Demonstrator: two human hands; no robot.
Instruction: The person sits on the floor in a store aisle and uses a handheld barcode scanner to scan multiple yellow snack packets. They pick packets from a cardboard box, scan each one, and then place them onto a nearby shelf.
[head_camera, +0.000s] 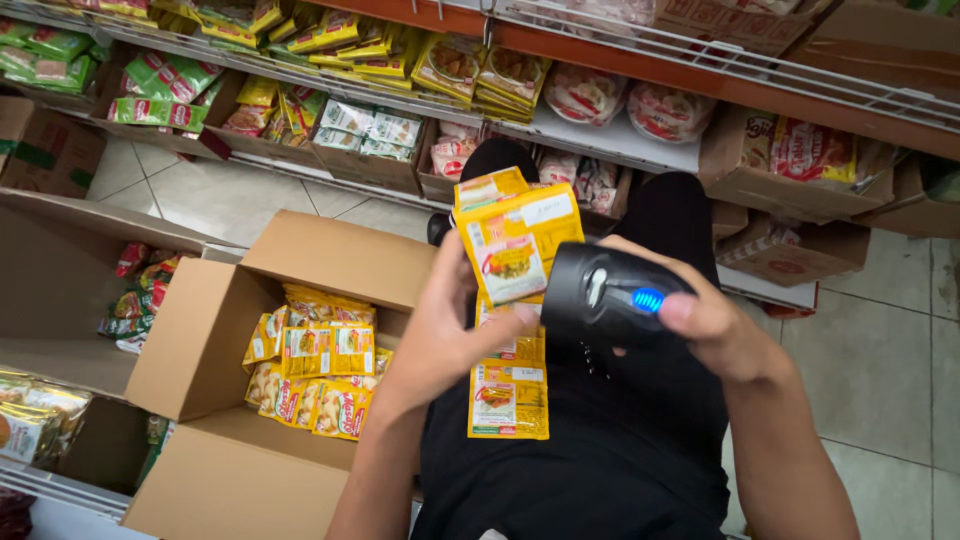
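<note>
Left hand (440, 335): raised, palm inward, thumb pressed forward, fingers curled closed. Right hand (700, 320): knuckles up, fingers wrapped shut, forearm angled inward.

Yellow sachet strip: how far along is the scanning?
Done: carton is open. In hand: left hand holds up the yellow sachet strip; right hand aims the black scanner at it, blue light on. Left: many yellow sachets lie in the carton.

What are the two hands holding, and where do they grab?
Left hand pinches the yellow sachet strip at its middle. Right hand wraps the black scanner at its back.
</note>
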